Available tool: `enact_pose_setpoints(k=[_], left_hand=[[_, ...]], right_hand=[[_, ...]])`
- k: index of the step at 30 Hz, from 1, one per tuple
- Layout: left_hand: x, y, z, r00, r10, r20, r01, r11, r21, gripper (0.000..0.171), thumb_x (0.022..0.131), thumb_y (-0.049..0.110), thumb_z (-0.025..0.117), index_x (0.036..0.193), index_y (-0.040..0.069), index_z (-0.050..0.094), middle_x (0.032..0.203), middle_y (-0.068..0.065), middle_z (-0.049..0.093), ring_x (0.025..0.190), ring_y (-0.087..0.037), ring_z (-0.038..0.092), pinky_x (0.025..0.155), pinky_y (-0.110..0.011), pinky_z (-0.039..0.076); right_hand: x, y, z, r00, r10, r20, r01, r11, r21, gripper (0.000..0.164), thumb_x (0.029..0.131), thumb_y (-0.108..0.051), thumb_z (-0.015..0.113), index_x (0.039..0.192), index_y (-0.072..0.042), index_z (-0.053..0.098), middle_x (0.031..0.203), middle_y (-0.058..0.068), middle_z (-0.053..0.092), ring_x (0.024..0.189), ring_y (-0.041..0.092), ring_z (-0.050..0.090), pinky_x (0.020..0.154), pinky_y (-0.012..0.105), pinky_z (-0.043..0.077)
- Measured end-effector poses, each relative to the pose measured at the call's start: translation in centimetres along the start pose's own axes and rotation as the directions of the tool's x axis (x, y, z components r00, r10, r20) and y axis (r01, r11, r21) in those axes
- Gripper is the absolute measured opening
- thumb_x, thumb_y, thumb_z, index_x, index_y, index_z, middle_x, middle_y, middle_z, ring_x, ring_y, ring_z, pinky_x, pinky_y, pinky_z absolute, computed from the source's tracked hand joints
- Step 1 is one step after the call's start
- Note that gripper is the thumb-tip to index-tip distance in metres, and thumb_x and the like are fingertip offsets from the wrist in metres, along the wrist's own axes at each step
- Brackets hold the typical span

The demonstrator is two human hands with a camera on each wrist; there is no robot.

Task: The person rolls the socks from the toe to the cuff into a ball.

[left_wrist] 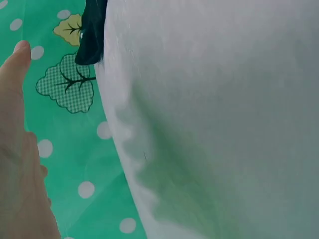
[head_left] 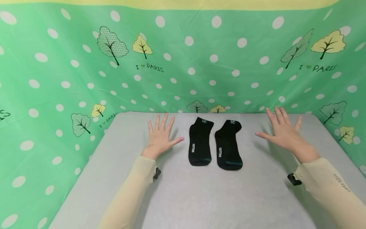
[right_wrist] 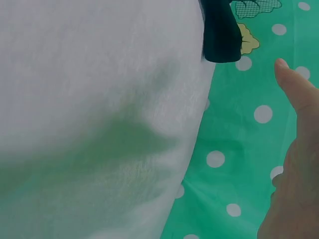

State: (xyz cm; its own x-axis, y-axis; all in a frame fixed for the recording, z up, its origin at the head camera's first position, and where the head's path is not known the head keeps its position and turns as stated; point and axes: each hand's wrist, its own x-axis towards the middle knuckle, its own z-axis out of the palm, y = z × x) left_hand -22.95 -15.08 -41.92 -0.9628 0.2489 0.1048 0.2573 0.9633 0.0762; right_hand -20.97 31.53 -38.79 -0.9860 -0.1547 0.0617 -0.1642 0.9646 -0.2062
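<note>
Two black ankle socks lie flat side by side on the grey table, toes toward the person. Each has "COTTON" lettering and a small white mark at the cuff. To the left sock [head_left: 200,143] the left hand [head_left: 160,135] is nearest, its fingers spread and its thumb pointing at the sock without contact. Farther off to the right of the right sock [head_left: 228,146], the right hand [head_left: 284,132] is held with fingers spread and holds nothing. Each wrist view catches a dark sock, the left sock [left_wrist: 92,32] and the right sock [right_wrist: 222,35], beyond the thumb.
The grey table [head_left: 188,197] has its back edge against a green curtain [head_left: 183,63] with white dots, trees and "I PARIS" print. The curtain also runs along both sides. Small black devices sit under the left cuff [head_left: 147,163] and right cuff [head_left: 313,168].
</note>
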Motion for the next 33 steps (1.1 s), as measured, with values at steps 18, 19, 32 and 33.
enact_pose_setpoints(k=[18, 19, 32, 33], left_hand=[[-0.3, 3.7, -0.8, 0.995, 0.089, 0.036, -0.087, 0.996, -0.037, 0.101, 0.084, 0.084, 0.042, 0.161, 0.031, 0.003, 0.170, 0.000, -0.004, 0.156, -0.036, -0.005, 0.121, -0.066, 0.000], [-0.3, 4.0, -0.8, 0.995, 0.097, 0.037, -0.095, 0.995, -0.041, 0.101, 0.084, 0.083, 0.042, 0.161, 0.030, 0.004, 0.170, 0.000, -0.004, 0.156, -0.036, -0.005, 0.121, -0.066, 0.000], [-1.4, 8.0, -1.3, 0.978, 0.204, 0.047, -0.198, 0.976, -0.095, 0.100, 0.085, 0.082, 0.045, 0.161, 0.031, 0.005, 0.170, -0.002, 0.006, 0.157, -0.034, 0.003, 0.123, -0.061, 0.005], [-1.5, 8.2, -1.3, 0.976, 0.211, 0.048, -0.206, 0.974, -0.100, 0.100, 0.085, 0.081, 0.046, 0.161, 0.031, 0.005, 0.170, -0.002, 0.006, 0.157, -0.034, 0.004, 0.124, -0.060, 0.006]], right_hand=[[0.8, -1.0, 0.2, 0.997, -0.074, -0.015, 0.074, 0.997, -0.011, 0.104, 0.091, -0.064, 0.057, 0.160, -0.006, 0.005, 0.163, 0.032, 0.003, 0.150, 0.051, 0.004, 0.111, 0.077, 0.009], [0.9, -1.1, 0.2, 0.996, -0.083, -0.016, 0.083, 0.997, -0.010, 0.103, 0.092, -0.063, 0.056, 0.160, -0.004, 0.006, 0.162, 0.034, 0.004, 0.149, 0.053, 0.005, 0.111, 0.076, 0.012], [1.6, -2.3, 0.7, 0.995, -0.088, 0.046, 0.085, 0.994, 0.063, 0.093, 0.096, -0.055, 0.056, 0.159, -0.001, 0.013, 0.160, 0.034, 0.013, 0.145, 0.057, 0.015, 0.114, 0.070, 0.017], [1.6, -2.3, 0.8, 0.995, -0.087, 0.051, 0.083, 0.994, 0.072, 0.093, 0.096, -0.056, 0.056, 0.158, -0.001, 0.014, 0.160, 0.034, 0.014, 0.144, 0.057, 0.016, 0.114, 0.070, 0.018]])
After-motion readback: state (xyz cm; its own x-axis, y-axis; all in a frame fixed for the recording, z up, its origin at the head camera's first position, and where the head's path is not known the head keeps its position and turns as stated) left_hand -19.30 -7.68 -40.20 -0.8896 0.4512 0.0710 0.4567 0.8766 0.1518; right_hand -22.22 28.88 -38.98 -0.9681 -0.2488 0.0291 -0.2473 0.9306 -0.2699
